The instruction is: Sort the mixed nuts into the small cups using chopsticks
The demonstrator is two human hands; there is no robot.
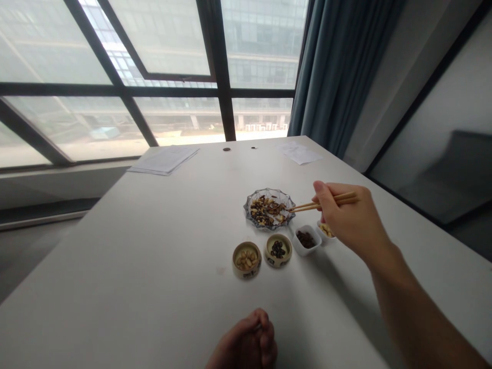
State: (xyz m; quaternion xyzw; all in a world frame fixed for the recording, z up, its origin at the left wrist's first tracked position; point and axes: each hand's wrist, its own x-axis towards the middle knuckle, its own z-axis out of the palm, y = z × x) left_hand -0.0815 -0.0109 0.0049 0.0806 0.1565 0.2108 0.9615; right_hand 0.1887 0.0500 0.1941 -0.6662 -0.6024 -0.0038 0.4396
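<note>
White tabletop (172, 220), far edge facing dark-framed windows (226, 92), blue fabric curtain (338, 66) beyond far-right corner. Right hand (344, 212) pinches slim tan wooden chopsticks (306, 207) right of tabletop centre, long axis roughly along far edge, tips pointing left at clear scalloped glass dish's (246, 209) right rim. Left hand (249, 341) loosely curled, fingers together.

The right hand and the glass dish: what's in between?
Two tan chopsticks, held in the right hand, stretch over the white table to the glass dish, in the head view.
</note>
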